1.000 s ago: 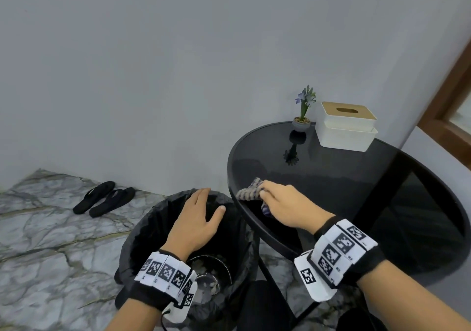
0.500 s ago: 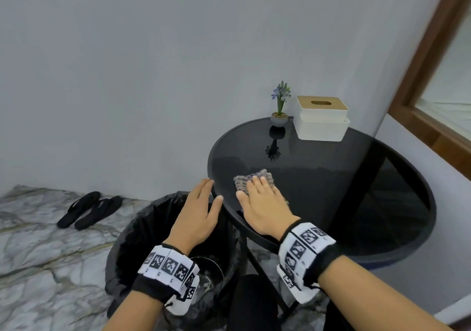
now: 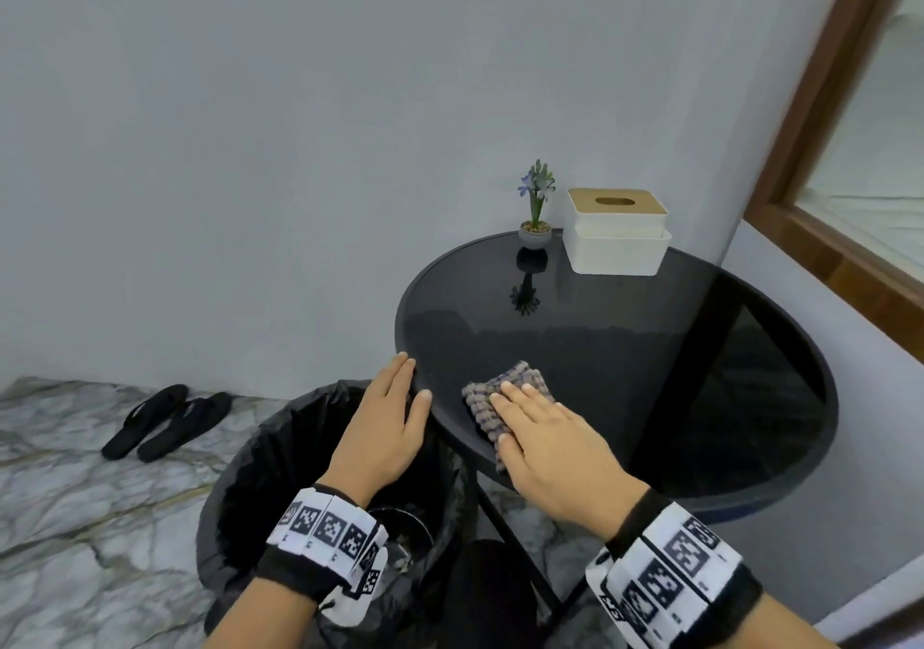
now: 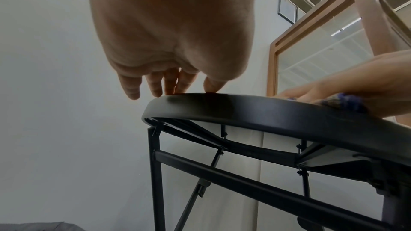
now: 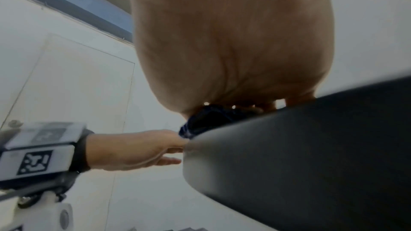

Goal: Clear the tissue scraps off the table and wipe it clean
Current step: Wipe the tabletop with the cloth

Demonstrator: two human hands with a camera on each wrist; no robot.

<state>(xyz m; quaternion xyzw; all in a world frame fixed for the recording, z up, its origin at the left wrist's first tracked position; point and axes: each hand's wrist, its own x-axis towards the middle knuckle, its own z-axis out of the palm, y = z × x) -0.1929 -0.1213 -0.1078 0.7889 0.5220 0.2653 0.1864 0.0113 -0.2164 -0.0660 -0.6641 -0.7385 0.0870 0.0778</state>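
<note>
With the right hand [image 3: 555,441] flat, fingers straight, on the checked cloth [image 3: 505,401] near the surface [image 3: 650,348] edge, I'd press evenly and sweep toward the bin [image 3: 280,448], left hand [image 3: 385,428] open, steadying the rim.

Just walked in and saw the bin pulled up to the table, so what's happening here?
A person is wiping the round black table. Their right hand presses a checked cloth flat near the table's edge, while their left hand rests open on the rim above a black-lined trash bin. No tissue scraps show on the tabletop; a small potted plant and tissue box stand at the back.
</note>
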